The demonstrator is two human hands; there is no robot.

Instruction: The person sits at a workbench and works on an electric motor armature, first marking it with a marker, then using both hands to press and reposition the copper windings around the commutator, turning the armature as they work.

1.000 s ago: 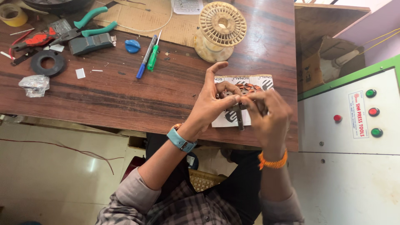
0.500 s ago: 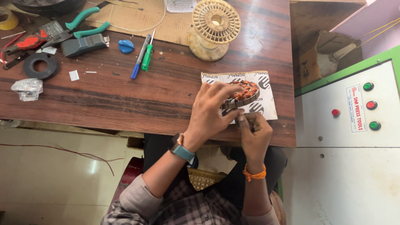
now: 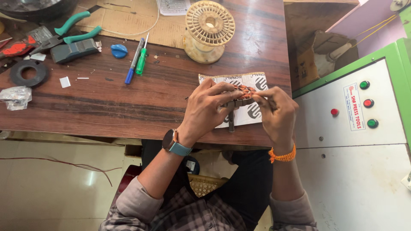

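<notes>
Both my hands hold a small motor armature (image 3: 238,101) with copper-coloured windings and a dark shaft pointing down, just above a printed paper sheet (image 3: 252,111) at the near edge of the wooden table (image 3: 107,107). My left hand (image 3: 207,109), with a watch on its wrist, wraps the armature's left side. The fingertips of my right hand (image 3: 277,113), with an orange band on its wrist, pinch at the windings on the right side. Most of the armature is hidden by my fingers.
A cream plastic spool (image 3: 208,29) stands behind my hands. Further left lie a blue and a green screwdriver (image 3: 138,60), a blue cap (image 3: 118,50), green-handled pliers (image 3: 70,32), a black ring (image 3: 28,72) and a crumpled bag (image 3: 15,97). A white and green control box (image 3: 355,128) with buttons stands at the right.
My hands have kept turning the armature over the paper sheet. My right hand has come up from below the armature to pinch its right side.
</notes>
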